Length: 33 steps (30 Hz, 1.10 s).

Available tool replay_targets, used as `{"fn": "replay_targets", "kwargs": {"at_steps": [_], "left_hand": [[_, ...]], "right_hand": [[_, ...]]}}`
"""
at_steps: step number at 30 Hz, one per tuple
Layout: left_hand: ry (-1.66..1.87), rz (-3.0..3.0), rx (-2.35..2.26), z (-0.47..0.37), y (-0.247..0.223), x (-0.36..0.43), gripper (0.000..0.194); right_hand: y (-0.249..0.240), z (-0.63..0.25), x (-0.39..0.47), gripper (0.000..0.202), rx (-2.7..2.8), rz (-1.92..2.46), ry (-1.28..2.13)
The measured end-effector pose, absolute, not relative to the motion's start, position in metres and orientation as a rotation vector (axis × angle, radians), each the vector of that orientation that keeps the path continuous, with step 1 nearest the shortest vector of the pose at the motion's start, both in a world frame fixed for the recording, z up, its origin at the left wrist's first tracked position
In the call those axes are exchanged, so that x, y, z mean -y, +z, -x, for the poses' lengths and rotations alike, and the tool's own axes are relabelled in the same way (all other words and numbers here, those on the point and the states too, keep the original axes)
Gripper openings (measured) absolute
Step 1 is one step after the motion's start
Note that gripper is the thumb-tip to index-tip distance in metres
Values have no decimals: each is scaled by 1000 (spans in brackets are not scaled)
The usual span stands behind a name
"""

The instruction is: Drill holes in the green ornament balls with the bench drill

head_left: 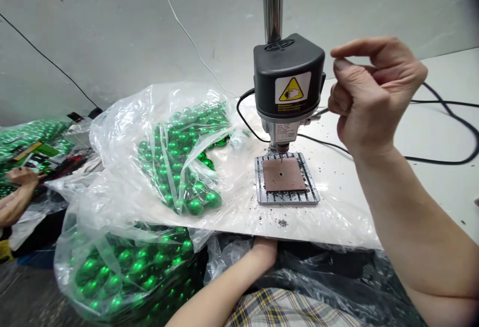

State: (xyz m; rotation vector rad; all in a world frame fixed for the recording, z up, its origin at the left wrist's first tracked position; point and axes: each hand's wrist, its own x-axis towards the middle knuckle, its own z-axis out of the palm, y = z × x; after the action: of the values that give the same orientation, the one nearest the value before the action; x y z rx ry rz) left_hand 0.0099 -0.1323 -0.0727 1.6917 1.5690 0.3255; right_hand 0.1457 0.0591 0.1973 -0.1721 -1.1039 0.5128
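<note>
My right hand (374,85) is raised beside the black motor housing of a bench drill press (288,78). Its fingers are curled and the thumb meets the index finger; whether anything sits in them I cannot make out. My left hand (266,248) reaches below the table's front edge, and its fingers are hidden. Under the drill bit, a brown square board (279,182) with a dark hole lies on the slotted metal base (261,196). Left of it, shiny green balls (175,152) lie in a clear plastic bag (123,112).
Dark shavings (282,223) are scattered round the base on the white table (344,187). A black cable (449,160) loops at the right. Another bag of green balls (123,267) hangs below the table. At far left, another person's hand (23,175) is near more green balls.
</note>
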Motion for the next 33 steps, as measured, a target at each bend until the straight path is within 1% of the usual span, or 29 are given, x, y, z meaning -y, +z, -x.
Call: {"fn": "replay_targets", "kwargs": {"at_steps": [2,4,6,7,9,10,12,13,15,17,20,24,25,27,29,30,33], "left_hand": [[35,-1809,-1507,-10,-34,138,44],[-70,-1957,-1257,3,23,143,38],[33,-1912,-931,29,84,137,25],[122,-1868,-867,47,111,128,22],[359,-1869,-1028,85,146,100,20],[528,-1879,-1235,104,152,83,19],[850,-1871,-1710,138,144,45,13],[880,-1862,-1902,151,134,28,10],[735,-1797,-2153,173,108,-2,12],[623,-1750,-2222,187,87,-20,18],[591,-1747,-2192,201,73,-32,20],[613,-1794,-2142,204,81,-28,26],[680,-1818,-2127,201,86,-24,29],[927,-1827,-2041,191,97,-13,39],[1203,-1686,-1845,174,110,1,50],[1283,-1564,-1715,164,116,9,54],[1288,-1216,-1356,134,127,27,57]], "right_hand": [[198,-145,-58,16,1088,183,499],[198,-145,-57,12,1094,198,498],[198,-145,-55,12,1117,196,509],[198,-145,-55,14,1122,191,514],[198,-146,-54,20,1125,185,528],[198,-146,-55,22,1118,184,531],[198,-145,-56,21,1104,173,533],[198,-145,-56,19,1099,166,530],[198,-145,-57,14,1102,162,521],[198,-145,-57,13,1110,175,519],[198,-144,-58,14,1109,186,529],[198,-144,-57,14,1097,229,489],[198,-144,-56,14,1107,242,485],[198,-145,-54,18,1125,244,493],[199,-145,-53,21,1135,229,506],[199,-146,-53,22,1140,223,513],[199,-146,-53,19,1144,223,512]]}}
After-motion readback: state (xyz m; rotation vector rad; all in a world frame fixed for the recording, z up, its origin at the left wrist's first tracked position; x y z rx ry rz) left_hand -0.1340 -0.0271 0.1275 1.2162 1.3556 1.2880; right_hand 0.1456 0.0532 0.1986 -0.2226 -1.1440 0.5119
